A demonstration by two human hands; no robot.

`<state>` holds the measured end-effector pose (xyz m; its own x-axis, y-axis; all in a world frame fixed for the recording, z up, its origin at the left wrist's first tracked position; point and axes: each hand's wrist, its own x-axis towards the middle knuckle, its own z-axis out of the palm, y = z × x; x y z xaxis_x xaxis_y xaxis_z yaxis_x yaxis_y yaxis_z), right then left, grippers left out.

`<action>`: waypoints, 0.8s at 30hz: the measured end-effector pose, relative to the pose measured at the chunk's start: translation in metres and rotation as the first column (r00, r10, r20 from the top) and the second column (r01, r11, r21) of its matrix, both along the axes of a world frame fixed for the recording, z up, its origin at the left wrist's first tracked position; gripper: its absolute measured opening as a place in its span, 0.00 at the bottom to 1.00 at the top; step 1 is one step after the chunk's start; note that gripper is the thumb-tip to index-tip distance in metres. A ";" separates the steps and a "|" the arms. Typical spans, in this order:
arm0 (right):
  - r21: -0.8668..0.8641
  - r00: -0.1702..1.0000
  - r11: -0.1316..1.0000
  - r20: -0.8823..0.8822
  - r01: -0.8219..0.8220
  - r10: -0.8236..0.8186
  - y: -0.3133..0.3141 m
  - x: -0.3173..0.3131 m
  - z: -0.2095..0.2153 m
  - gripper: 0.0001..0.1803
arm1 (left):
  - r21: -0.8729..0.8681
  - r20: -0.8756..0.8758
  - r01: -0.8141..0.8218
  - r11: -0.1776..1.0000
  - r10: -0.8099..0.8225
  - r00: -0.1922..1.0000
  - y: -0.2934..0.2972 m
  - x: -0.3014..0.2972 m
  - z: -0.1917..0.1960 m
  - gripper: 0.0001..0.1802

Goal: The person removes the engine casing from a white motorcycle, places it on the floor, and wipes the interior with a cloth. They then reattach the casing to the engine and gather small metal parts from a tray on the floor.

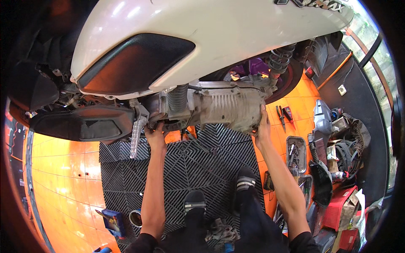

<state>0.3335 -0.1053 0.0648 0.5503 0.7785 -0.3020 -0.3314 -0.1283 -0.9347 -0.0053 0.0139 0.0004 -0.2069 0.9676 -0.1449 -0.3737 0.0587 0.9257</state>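
Note:
A scooter with a white side panel (219, 38) fills the upper part of the head view. Beneath the panel runs a dusty grey finned transmission cover (230, 105). My right hand (263, 126) grips its rear end, fingers laid along the edge. Under the front end of the cover, beside the silver footpeg (137, 130), my left hand (156, 137) curls upward; its fingertips are partly hidden by the housing. A ribbed black air duct (178, 99) stands above the cover near that hand. Both my arms reach up from below, on either side of my feet.
Pliers (281, 117) and a red-handled screwdriver (289, 116) lie on the orange floor at right. Near them are a metal tray of tools (296, 152), removed parts (322, 116) and a red crate (337, 206). A black ribbed mat (130, 181) lies under me; a blue case (113, 223) is at lower left.

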 end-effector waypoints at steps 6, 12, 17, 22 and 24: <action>-0.038 1.000 0.999 0.011 0.003 -0.002 0.002 0.000 0.003 0.58 | 0.030 -0.029 0.040 0.999 -0.039 0.999 -0.002 0.002 0.000 0.23; -0.057 1.000 0.998 0.023 0.021 -0.019 0.004 -0.003 0.006 0.57 | -0.004 -0.060 0.016 1.000 -0.016 0.998 0.001 0.002 0.003 0.27; -0.018 0.997 0.999 0.071 0.035 -0.034 0.008 0.012 -0.010 0.54 | -0.008 -0.061 0.077 0.997 -0.077 0.995 0.003 0.004 0.004 0.28; -0.055 0.997 0.996 0.040 0.072 -0.070 0.009 -0.016 0.006 0.53 | 0.103 -0.114 0.033 0.994 -0.021 0.993 0.015 -0.011 -0.016 0.26; -0.057 0.998 0.997 0.042 0.057 -0.055 0.006 -0.015 0.007 0.53 | 0.051 -0.043 0.046 0.998 -0.044 0.998 0.008 -0.009 -0.015 0.23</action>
